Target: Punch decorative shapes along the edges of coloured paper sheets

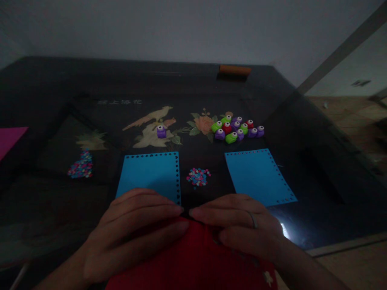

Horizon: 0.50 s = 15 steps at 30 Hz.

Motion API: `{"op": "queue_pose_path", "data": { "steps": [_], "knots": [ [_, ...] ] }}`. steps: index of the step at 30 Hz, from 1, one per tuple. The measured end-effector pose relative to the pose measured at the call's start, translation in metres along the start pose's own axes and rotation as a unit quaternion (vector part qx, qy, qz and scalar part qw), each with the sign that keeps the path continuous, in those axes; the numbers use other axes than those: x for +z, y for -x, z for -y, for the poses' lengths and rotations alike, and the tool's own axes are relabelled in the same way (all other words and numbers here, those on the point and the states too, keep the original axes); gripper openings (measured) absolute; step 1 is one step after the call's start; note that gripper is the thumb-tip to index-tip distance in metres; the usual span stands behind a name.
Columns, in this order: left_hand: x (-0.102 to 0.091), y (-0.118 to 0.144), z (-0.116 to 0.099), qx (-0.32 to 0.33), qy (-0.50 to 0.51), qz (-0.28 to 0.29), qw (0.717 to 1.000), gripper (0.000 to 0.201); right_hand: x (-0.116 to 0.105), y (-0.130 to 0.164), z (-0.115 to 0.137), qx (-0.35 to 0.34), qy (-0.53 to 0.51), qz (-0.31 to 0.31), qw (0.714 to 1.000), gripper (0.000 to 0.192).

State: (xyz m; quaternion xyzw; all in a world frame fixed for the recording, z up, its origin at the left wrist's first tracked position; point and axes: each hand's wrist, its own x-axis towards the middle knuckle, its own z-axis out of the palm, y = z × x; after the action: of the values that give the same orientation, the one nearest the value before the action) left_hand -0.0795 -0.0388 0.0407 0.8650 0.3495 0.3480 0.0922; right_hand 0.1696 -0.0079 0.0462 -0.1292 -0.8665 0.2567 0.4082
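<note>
My left hand and my right hand are closed on a red sheet of paper at the bottom of the view. Their fingertips nearly meet at its far edge. Small punched holes, one star-shaped, run along the red sheet's right side; my fingers hide part of it. Beyond my left hand lies a blue sheet with holes along its top and right edges. Another blue sheet, also punched along its edges, lies beyond my right hand. A small pile of coloured confetti sits between them.
Several purple, green and red craft punches cluster at the centre right. A single purple punch stands apart. More confetti and a pink sheet lie left. A brown roll rests at the dark glossy table's back.
</note>
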Motion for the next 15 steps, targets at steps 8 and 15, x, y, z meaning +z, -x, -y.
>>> {"op": "queue_pose_path", "data": {
  "steps": [8, 15],
  "knots": [
    [-0.0013, -0.0024, 0.0044, 0.005, 0.005, 0.011, 1.000, 0.028, 0.0001, 0.0004, 0.0012, -0.001, 0.006, -0.006, 1.000, 0.008],
    [-0.0005, 0.0020, -0.0035, -0.016, -0.011, 0.005, 1.000, 0.029, -0.0002, 0.0002, 0.0011, -0.005, -0.020, -0.012, 1.000, 0.009]
  ]
}}
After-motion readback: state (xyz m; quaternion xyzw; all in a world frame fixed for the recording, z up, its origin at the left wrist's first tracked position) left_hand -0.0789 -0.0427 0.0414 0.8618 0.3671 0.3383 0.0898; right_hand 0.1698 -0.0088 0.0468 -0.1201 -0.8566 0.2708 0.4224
